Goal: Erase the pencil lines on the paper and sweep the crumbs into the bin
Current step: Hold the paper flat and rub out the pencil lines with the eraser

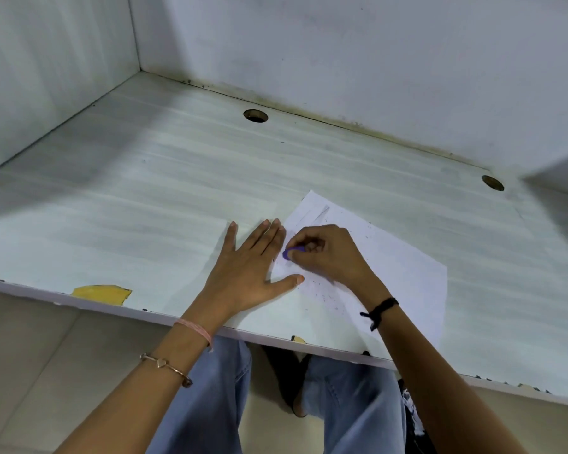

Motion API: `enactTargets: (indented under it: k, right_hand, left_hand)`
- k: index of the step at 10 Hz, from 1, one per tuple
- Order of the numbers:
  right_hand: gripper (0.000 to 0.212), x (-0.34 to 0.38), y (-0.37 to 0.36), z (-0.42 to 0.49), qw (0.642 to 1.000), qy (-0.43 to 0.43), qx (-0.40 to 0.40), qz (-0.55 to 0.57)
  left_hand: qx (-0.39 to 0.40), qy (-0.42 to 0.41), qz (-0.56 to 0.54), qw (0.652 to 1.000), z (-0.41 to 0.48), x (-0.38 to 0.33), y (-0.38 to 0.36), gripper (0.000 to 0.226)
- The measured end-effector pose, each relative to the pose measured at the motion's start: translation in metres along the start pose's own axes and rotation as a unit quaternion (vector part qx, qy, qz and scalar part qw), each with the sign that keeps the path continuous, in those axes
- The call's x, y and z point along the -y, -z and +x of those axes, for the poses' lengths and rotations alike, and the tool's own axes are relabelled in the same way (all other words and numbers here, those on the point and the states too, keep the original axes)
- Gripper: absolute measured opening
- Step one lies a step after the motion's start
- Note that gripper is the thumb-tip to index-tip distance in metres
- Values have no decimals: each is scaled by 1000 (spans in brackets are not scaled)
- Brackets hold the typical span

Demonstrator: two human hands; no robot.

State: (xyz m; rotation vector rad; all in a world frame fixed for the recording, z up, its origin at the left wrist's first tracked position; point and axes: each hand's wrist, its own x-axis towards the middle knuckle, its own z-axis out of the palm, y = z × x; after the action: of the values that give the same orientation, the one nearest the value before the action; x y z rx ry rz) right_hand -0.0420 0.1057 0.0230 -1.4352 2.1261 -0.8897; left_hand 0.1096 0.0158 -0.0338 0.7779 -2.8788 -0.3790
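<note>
Paper (391,267) is laid flat and skewed on the desk (145,191), with its near corner close to the desk's front edge and partly hidden by the right forearm.

Left hand (246,267) is spread flat with the fingers straight, and nothing is gripped. Its thumb tip is pressed on the paper's left edge. The palm and fingers are laid on the desk just left of the paper.

Right hand (328,253) is curled over the paper's left part. A purple eraser (292,252) is pinched between its thumb and fingers, and the eraser's tip is held against the sheet just beside the left hand's fingers.

Faint pencil lines (315,214) are seen near the paper's far corner. Dark crumbs (322,290) are scattered on the paper, mostly nearer than the right hand, with a few beyond it.

Two round cable holes are cut in the desk, one (255,116) well beyond the paper to the left and one (492,183) beyond it to the right. A chipped yellow patch (102,293) is seen on the desk edge, well left of the paper.

A black cord (379,309) is worn on the right wrist. A pink thread (194,329) and a bangle (168,365) are worn on the left.
</note>
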Motion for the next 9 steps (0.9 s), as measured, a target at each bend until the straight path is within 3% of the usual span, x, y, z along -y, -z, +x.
enactTargets:
  k: [2,3,5,6,7,8,9]
  right_hand:
    - [4,-7,12,17,995,-28,-100,10]
    - [5,1,1,2,1000,-2,6,-16]
    - [4,-14,18,18,992,-49,-116,3]
    - [7,-2,10,6,1000,-18,2,-15]
    - [7,-9,12,10,999,-15,-30,0]
    - [5,-13,19,21,993,-40,-112,24]
    - [5,-5,11,12,1000,-15,-18,-4]
  left_hand:
    - [5,-1,3,1000,1,0,0,102]
    - [4,-1,3,1000,1,0,-1,102]
    - [3,-4,6,1000,1,1,-1,101]
    - [-2,-4,-1,1000,1,1,-2,100]
    - [1,-4,-1,1000,1,1,-1,102]
    - [1,-5,0,1000,1,0,0,102]
    - [1,-4,0,1000,1,0,0,101]
